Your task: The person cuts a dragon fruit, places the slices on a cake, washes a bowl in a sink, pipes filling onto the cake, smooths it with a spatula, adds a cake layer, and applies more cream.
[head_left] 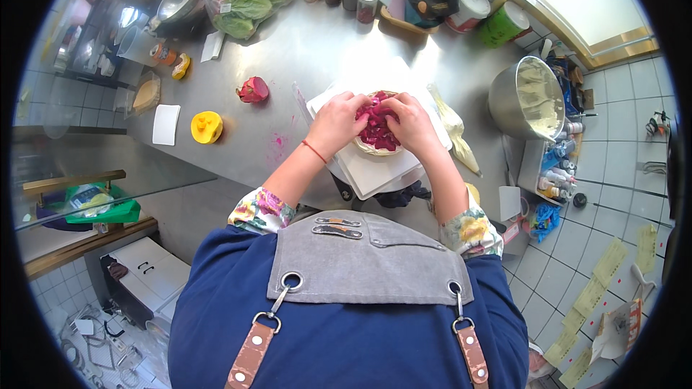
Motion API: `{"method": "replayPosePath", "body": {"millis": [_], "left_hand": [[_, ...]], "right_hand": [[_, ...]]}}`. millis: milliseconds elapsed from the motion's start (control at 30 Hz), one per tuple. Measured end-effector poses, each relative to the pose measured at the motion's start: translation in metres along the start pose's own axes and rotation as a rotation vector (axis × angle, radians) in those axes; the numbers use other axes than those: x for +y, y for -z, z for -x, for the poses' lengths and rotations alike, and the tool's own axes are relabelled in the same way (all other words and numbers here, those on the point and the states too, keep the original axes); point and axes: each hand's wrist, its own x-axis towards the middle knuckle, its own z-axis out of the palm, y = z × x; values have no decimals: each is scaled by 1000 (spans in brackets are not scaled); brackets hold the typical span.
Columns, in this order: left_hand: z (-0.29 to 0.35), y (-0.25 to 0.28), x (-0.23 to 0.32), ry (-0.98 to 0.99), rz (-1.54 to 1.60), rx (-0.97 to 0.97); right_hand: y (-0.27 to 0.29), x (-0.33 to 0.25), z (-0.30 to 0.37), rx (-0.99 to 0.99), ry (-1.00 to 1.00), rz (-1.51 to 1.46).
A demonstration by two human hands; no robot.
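Observation:
Both hands are over a round cream-covered cake point(376, 150) topped with deep-pink dragon fruit pieces point(379, 130). My left hand point(337, 124) bends its fingers into the pieces at the cake's left side. From the opposite side my right hand point(412, 124) reaches in, its fingers curled onto the fruit. Small pieces at the fingertips are partly hidden. A white board point(369, 176) lies beneath the cake. To its right rests a piping bag point(453, 130) of pale cream. A cut dragon fruit point(252, 90) and a yellow mango piece point(207, 127) lie to the left.
At the right edge stands a metal mixing bowl point(520, 97) of cream. Bagged leafy greens point(249, 7), shaker jars point(367, 5) and tubs point(468, 9) line the back. A white card point(166, 124) lies at the left edge. Pink juice stains point(277, 145) mark the metal table.

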Motion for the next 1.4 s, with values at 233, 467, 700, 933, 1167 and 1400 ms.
{"method": "replayPosePath", "body": {"millis": [233,467,700,933,1167,1400], "left_hand": [[-10,-3,-5,-33,-46,1],[-10,-9,-2,-72,29,-54],[-26,-12,-3,-117,-96,-78],[-42,-23,-11,-108,-56,-8],[-39,-15,-1,-245,2,-41],[-44,-20,-13,-233,-14,-175]], "right_hand": [[14,20,-3,-7,-220,-23],[9,3,-10,-70,-18,-34],[13,11,-6,-67,-225,61],[23,24,6,-13,-349,-144],[33,16,12,22,-370,-67],[38,12,27,-129,-273,-22]]}}
